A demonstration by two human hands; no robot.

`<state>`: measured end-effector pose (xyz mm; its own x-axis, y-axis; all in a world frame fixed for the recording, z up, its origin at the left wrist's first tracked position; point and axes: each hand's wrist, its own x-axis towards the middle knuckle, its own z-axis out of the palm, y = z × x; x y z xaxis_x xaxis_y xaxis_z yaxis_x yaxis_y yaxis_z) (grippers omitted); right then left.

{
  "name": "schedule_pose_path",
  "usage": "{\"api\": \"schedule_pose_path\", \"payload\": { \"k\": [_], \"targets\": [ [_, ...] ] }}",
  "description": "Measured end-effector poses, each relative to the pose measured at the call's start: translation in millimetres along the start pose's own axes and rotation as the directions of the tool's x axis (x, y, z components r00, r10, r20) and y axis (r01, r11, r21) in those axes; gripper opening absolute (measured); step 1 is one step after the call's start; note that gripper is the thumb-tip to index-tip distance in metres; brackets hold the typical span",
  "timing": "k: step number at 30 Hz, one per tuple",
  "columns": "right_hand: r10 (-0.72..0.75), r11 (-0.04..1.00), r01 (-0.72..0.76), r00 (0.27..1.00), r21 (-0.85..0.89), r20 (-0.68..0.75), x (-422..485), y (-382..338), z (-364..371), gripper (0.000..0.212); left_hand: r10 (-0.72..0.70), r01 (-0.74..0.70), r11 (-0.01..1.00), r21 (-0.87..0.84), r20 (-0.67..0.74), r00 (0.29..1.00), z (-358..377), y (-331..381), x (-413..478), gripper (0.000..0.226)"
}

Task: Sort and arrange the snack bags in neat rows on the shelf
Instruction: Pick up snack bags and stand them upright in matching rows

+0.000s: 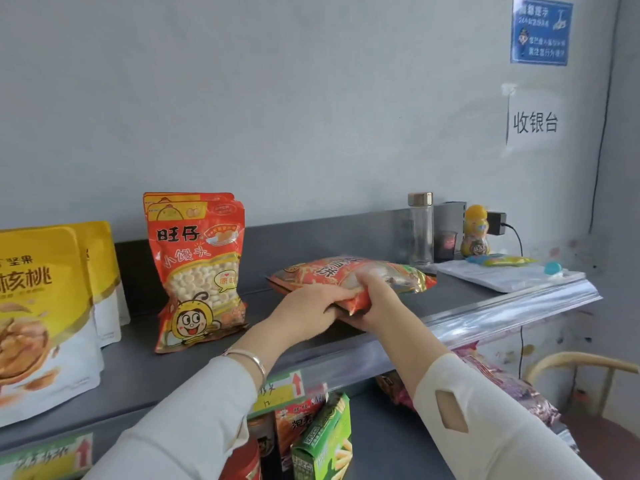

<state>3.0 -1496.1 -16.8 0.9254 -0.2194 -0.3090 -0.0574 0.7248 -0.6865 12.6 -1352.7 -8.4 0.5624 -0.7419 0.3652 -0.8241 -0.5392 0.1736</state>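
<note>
An orange-red snack bag [349, 271] lies flat on the grey top shelf [311, 244], right of centre. My left hand [308, 306] and my right hand [377, 299] both grip its near end from the front. To the left, two orange Wangzai bun bags [197, 268] stand upright, one behind the other. At the far left stand yellow-and-white walnut bags [41, 320] in a row going back.
A glass bottle [420, 228], a dark cup [445, 244], a yellow bottle [476, 230], papers [502, 275] and a charger occupy the shelf's right end. Boxes and bags [322, 441] fill the lower shelf. A wooden chair [588, 386] stands at lower right.
</note>
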Motion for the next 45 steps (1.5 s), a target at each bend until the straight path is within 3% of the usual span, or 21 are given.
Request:
{"api": "schedule_pose_path", "payload": {
  "k": [2, 5, 8, 10, 13, 18, 20, 22, 25, 29, 32, 35, 36, 38, 40, 45],
  "targets": [
    [-0.053, 0.994, 0.053, 0.999, 0.1, -0.006, 7, 7, -2, 0.053, -0.08, 0.087, 0.978, -0.192, 0.047, 0.996, -3, -2, -5, 0.054],
    [-0.218, 0.958, 0.223, 0.975, 0.18, -0.051, 5, 14, -5, 0.06, -0.25, 0.184, 0.909, -0.373, -0.138, 0.958, -16, -2, -6, 0.043],
    [-0.368, 0.897, 0.371, 0.928, 0.239, -0.057, -11, 13, -15, 0.063, -0.353, 0.209, 0.88, -0.427, -0.294, 0.888, -30, 4, -5, 0.038],
    [-0.429, 0.874, 0.398, 0.902, 0.278, 0.057, -28, 11, -23, 0.06, -0.353, 0.195, 0.895, -0.401, -0.369, 0.86, -39, 4, -6, 0.042],
    [-0.423, 0.89, 0.347, 0.871, 0.295, 0.249, -57, 13, -29, 0.059, -0.285, 0.211, 0.957, -0.198, -0.53, 0.799, -57, -1, -9, 0.05],
    [-0.331, 0.943, 0.292, 0.804, 0.157, 0.493, -89, 35, -14, 0.056, -0.289, 0.382, 0.922, -0.069, -0.778, 0.557, -104, 5, -52, 0.057],
    [-0.286, 0.954, 0.286, 0.778, 0.09, 0.56, -97, 50, 3, 0.078, -0.373, 0.449, 0.888, -0.101, -0.73, 0.573, -121, -2, -79, 0.061],
    [-0.243, 0.962, 0.267, 0.741, 0.059, 0.626, -102, 67, 23, 0.096, -0.511, 0.518, 0.838, -0.173, -0.586, 0.63, -137, -17, -109, 0.066],
    [-0.156, 0.977, 0.214, 0.689, 0.007, 0.708, -111, 98, 56, 0.094, -0.593, 0.535, 0.799, -0.274, -0.511, 0.622, -158, -41, -164, 0.071],
    [-0.08, 0.988, 0.15, 0.625, -0.019, 0.776, -133, 144, 110, 0.077, -0.617, 0.503, 0.78, -0.372, -0.588, 0.523, -185, -55, -237, 0.076],
    [-0.061, 0.99, 0.135, 0.644, -0.035, 0.762, -144, 180, 155, 0.085, -0.637, 0.556, 0.743, -0.372, -0.646, 0.42, -207, -68, -289, 0.068],
    [-0.055, 0.99, 0.139, 0.604, -0.037, 0.795, -159, 215, 196, 0.052, -0.629, 0.562, 0.729, -0.39, -0.705, 0.328, -225, -83, -342, 0.08],
    [-0.055, 0.987, 0.154, 0.59, -0.045, 0.806, -164, 222, 206, 0.053, -0.629, 0.565, 0.724, -0.397, -0.715, 0.305, -230, -86, -354, 0.079],
    [-0.036, 0.983, 0.172, 0.55, -0.071, 0.834, -173, 247, 231, 0.081, -0.637, 0.588, 0.694, -0.416, -0.736, 0.231, -240, -94, -389, 0.074],
    [-0.021, 0.976, 0.197, 0.515, -0.095, 0.857, -182, 273, 253, 0.093, -0.641, 0.597, 0.671, -0.439, -0.749, 0.169, -246, -103, -422, 0.08],
    [0.048, 0.974, 0.182, 0.426, -0.137, 0.904, -196, 330, 303, 0.038, -0.674, 0.69, 0.54, -0.481, -0.739, 0.012, -263, -127, -487, 0.071]
  ]
}}
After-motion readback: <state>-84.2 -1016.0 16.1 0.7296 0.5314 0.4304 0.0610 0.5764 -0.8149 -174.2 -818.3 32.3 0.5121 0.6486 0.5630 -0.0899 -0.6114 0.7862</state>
